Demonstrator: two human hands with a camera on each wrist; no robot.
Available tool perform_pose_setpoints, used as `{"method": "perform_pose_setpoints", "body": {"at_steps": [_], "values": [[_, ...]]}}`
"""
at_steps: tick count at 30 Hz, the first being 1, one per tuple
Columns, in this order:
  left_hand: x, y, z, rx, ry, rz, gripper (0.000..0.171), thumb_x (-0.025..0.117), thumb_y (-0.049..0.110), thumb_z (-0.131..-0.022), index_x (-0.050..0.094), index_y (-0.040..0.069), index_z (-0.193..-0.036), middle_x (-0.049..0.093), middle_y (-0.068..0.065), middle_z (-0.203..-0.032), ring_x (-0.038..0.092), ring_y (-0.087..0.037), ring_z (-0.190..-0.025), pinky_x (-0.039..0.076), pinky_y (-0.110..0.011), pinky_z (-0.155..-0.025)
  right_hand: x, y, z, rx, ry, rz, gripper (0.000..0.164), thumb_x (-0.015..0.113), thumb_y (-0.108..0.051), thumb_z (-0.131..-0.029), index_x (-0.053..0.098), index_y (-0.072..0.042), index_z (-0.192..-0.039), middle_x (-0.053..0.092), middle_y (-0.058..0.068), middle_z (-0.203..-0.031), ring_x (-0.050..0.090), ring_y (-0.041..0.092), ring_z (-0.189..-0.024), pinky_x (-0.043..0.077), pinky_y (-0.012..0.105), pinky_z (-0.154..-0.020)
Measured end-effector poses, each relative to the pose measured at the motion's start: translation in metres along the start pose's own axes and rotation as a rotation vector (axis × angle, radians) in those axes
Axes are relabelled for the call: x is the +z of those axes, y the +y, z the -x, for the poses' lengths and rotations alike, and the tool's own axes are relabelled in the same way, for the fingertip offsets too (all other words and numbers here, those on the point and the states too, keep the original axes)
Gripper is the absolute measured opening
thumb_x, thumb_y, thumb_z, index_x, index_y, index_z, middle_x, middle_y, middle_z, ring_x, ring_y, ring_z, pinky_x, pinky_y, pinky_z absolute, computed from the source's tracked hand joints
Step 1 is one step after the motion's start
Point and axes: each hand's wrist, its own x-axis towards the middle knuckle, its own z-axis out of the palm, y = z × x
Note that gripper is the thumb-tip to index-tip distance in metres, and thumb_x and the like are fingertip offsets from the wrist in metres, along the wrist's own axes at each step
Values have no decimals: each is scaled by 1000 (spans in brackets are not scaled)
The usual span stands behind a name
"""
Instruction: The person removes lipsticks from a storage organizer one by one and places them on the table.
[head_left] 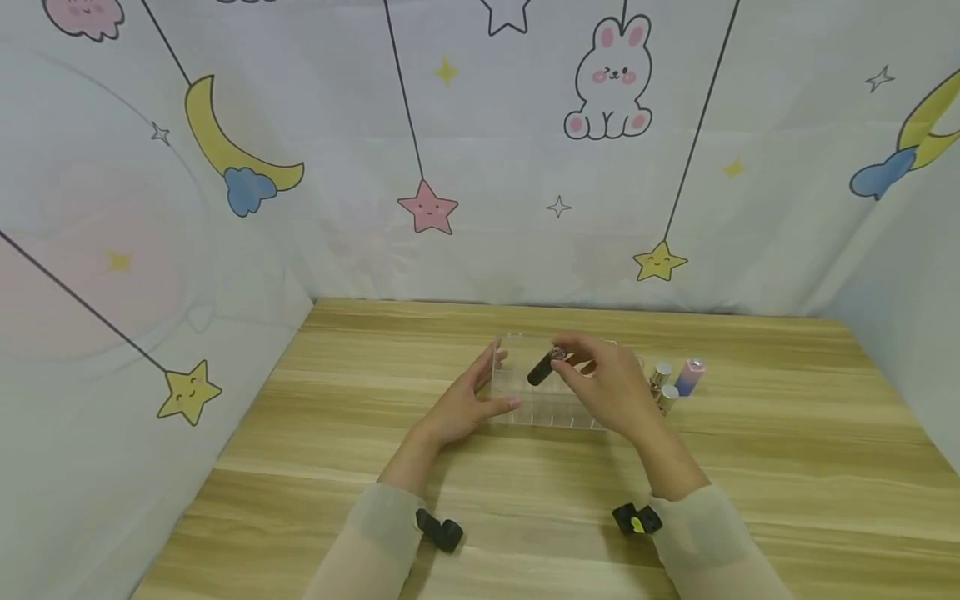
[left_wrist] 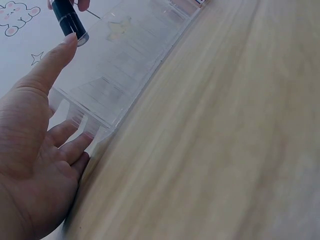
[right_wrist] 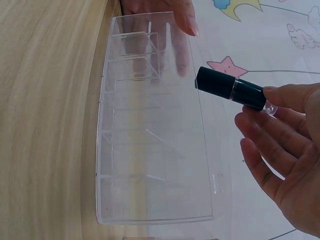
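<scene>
A clear acrylic organizer box (head_left: 517,408) with several divided compartments stands on the table. My right hand (head_left: 611,383) pinches a dark lipstick tube (head_left: 540,369) by its clear, glittery end, holding it tilted above the organizer. In the right wrist view, the lipstick (right_wrist: 216,82) shows a thin silvery band around its middle. At the organizer's left end is my left hand (head_left: 463,408), its fingers spread along the end wall and its thumb extended at the front side. Those fingers show through the clear plastic (right_wrist: 155,100) in the right wrist view.
Right of the organizer, two gold tubes with silvery tops (head_left: 660,375) stand beside a pink-to-blue tube (head_left: 688,379). The wood-grain table (head_left: 525,508) meets a white printed curtain (head_left: 510,258) behind. Each sleeve has a black wrist camera (head_left: 441,531).
</scene>
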Motion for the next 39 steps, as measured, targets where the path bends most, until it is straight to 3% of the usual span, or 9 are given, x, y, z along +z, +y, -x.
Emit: {"method": "perform_pose_setpoints", "body": {"at_steps": [14, 28, 35, 39], "values": [[1, -1, -2, 3, -1, -26, 105, 81, 45, -89, 12, 38, -167, 31, 11, -169, 26, -24, -159, 23, -56, -129, -14, 8, 5, 29, 39, 5, 28, 72, -23, -99, 71, -14, -126, 79, 2, -105, 74, 20, -94, 61, 39, -80], [3, -1, -2, -3, -17, -31, 106, 81, 49, -88, 10, 40, -166, 30, 11, -170, 25, -23, -159, 23, -53, -130, -28, 12, 10, 27, 1, -12, 28, 69, -23, -101, 70, -14, -128, 79, 2, -109, 73, 21, -99, 60, 39, -83], [3, -1, -1, -2, -10, -40, 105, 81, 48, -88, 11, 40, -166, 31, 11, -169, 26, -26, -159, 24, -52, -129, -47, 13, 11, 66, -35, 23, 28, 68, -28, -102, 70, -18, -128, 78, 4, -115, 73, 25, -97, 60, 42, -84], [0, 1, 1, 0, 12, -46, 104, 80, 48, -89, 11, 39, -167, 31, 12, -168, 26, -29, -159, 26, -51, -129, -60, 11, 9, 101, -67, -5, 28, 69, -32, -102, 70, -20, -127, 77, 3, -117, 73, 25, -96, 60, 39, -75]]}}
